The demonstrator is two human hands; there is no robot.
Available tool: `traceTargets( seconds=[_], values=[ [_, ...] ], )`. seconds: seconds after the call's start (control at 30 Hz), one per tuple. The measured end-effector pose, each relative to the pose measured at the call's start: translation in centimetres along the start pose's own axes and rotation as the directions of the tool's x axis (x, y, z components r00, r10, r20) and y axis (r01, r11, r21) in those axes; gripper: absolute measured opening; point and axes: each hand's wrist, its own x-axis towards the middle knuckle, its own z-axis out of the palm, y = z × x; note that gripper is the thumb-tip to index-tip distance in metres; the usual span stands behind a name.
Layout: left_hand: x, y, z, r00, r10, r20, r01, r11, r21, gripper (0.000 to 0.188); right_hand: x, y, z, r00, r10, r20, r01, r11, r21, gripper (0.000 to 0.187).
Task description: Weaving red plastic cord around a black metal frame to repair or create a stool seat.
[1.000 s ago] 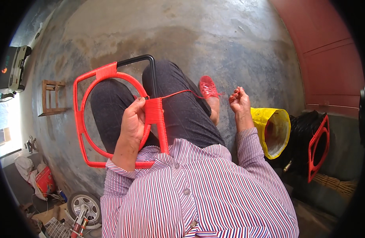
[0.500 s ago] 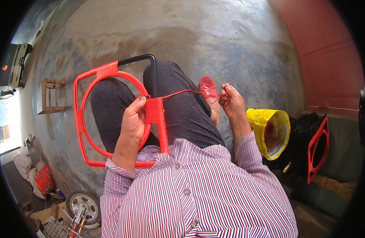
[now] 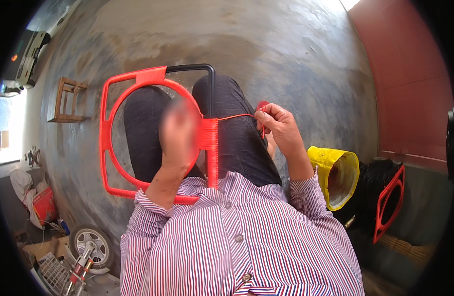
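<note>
Your left hand [image 3: 180, 133] gripped the red plastic-wrapped metal frame [image 3: 138, 133] at its right upright. The hand is motion-blurred, so I couldn't tell exactly how the fingers sat, only that it was closed on the frame. Your right hand [image 3: 278, 129] had its fingertips pinched together on the thin red plastic cord [image 3: 234, 117], holding it taut.

Frame: a rounded rectangle with a ring set inside it, almost fully wrapped in red. One top-right corner section was still bare black tube [image 3: 199, 66]. The right upright carried a dense block of horizontal red windings [image 3: 210, 143], and the cord ran from the top of that block straight across to your right hand. The frame stood on edge across your lap, over the dark trousers [image 3: 236, 138], with the bottom rail against your striped shirt [image 3: 236, 237].

Count:
- 2 red frames: the one in your lap, and a second red frame [image 3: 388, 202] leaning at the right, well apart
- 1 cord in hand
- 1 yellow plastic bag [image 3: 335, 172] just beside your right forearm, mouth open
- 1 small wooden stool [image 3: 66, 98] on the concrete floor [image 3: 286, 54] to the left
- 1 small wheel [image 3: 89, 242] at lower left
</note>
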Motion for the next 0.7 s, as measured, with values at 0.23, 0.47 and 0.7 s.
traceTargets(
  seconds=[0.23,0.47,0.7],
  values=[
    [-0.4,-0.3,0.1,0.997,0.077,-0.002,-0.077,0.996,0.043,0.021,1.0,-1.6,3.9,0.887,-0.462,-0.006,0.314,0.613,-0.725,0.036],
    [-1.2,0.6,0.4,0.803,0.561,0.201,-0.566,0.610,0.554,0.024,0.1,-3.5,7.7,0.913,-0.272,0.304,0.408,0.581,-0.704,0.046],
    [-1.2,0.2,0.4,0.792,0.541,0.282,-0.590,0.563,0.579,0.018,-0.4,-4.0,6.6,0.937,-0.168,0.307,0.324,0.747,-0.580,0.027]
  ],
)
